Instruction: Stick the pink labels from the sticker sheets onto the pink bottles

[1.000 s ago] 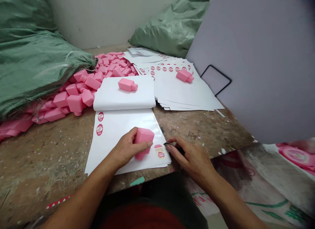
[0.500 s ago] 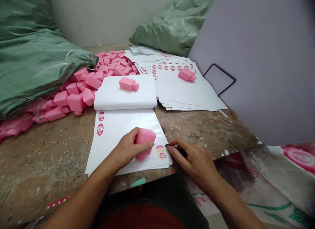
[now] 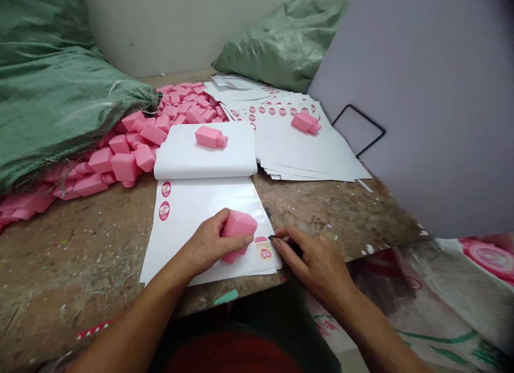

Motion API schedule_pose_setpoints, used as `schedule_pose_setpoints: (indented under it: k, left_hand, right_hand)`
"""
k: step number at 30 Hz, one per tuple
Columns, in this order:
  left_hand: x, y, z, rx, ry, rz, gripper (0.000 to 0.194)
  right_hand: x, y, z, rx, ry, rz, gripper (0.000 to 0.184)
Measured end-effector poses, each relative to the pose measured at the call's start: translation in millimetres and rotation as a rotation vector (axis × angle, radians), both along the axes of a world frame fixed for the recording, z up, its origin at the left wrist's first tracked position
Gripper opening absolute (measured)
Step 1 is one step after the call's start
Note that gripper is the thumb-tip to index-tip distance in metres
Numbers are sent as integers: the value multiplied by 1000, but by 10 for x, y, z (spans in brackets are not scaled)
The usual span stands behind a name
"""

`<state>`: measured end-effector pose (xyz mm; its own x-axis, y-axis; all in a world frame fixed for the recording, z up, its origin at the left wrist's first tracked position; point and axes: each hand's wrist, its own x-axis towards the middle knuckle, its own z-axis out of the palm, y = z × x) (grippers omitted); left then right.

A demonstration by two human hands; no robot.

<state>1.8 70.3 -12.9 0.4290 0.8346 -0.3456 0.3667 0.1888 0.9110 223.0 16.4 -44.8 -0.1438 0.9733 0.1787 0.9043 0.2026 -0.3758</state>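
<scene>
My left hand [image 3: 211,242] is closed around a pink plastic bottle [image 3: 240,228], tilted above a white sticker sheet [image 3: 188,228]. By the sheet's right edge, my right hand [image 3: 317,258] grips a slim black tool [image 3: 295,246] whose tip points at a "BABY" sticker [image 3: 263,248]; the rest of the tool is hidden in the fingers. That sticker lies near the sheet's lower right corner, just right of the held bottle. Two round pink stickers [image 3: 164,211] remain along the left side. The sheet's far part is folded over, and another pink bottle [image 3: 211,137] lies on it.
A heap of pink bottles [image 3: 124,167] spills from a green sack [image 3: 52,105] at left. More sticker sheets [image 3: 297,151] lie at back right under a bottle [image 3: 305,122]. A grey panel [image 3: 433,111] with a black wire stand [image 3: 367,116] leans over the table's [image 3: 345,218] right side.
The bottle in my left hand has shifted and tilted slightly to the right. My right hand and the black tool are almost unmoved.
</scene>
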Motion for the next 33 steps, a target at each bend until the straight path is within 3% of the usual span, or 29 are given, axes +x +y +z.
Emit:
schedule_pose_setpoints:
  k: [3, 6, 9, 18, 33]
  left_hand:
    - [0, -91, 51, 94, 109, -181, 33]
    - [51, -237, 75, 312, 203, -393, 40]
    - [110, -349, 54, 474, 259, -521, 35]
    - [130, -422, -70, 677, 306, -534, 36]
    - [144, -430, -81, 678, 372, -550, 31]
  right_hand:
    - [-10, -1, -5, 14, -6, 0, 19]
    - [-27, 4, -12, 34, -12, 6, 19]
    - [-34, 11, -20, 49, -11, 12, 19]
    - [-10, -16, -34, 79, 1, 30, 19]
    - [-84, -7, 4, 217, -84, 30, 29]
